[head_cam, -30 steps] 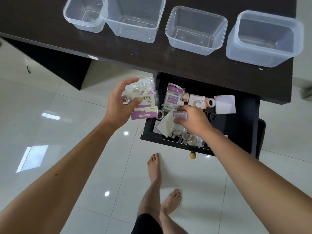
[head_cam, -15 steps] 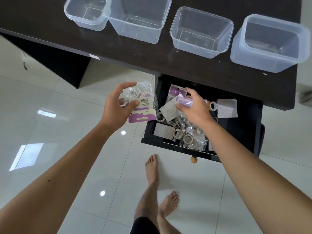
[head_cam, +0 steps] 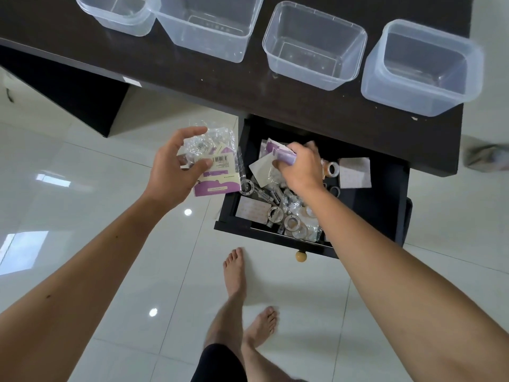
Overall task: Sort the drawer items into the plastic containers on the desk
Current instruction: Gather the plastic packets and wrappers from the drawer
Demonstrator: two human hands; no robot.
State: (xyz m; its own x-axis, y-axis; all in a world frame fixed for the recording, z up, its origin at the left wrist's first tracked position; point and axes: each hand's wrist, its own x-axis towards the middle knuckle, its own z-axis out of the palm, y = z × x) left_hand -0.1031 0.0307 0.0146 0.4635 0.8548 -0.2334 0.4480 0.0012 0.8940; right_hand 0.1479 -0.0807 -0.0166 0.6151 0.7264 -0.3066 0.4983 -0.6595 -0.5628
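Observation:
A black drawer stands pulled out under the dark desk, full of small items: tape rolls, batteries, packets and a white pad. My left hand holds a bunch of clear and purple-and-white packets just left of the drawer. My right hand is over the drawer's middle and grips a purple packet with a white card under it. Several clear plastic containers stand in a row on the desk.
The drawer's round wooden knob points toward me. My bare feet stand on glossy white floor tiles below the drawer. A dark desk panel runs down on the left. Something blurred lies on the floor at the right edge.
My right hand lifted a purple packet from the drawer's pile and shifted slightly toward the back. My left hand kept its packets almost still.

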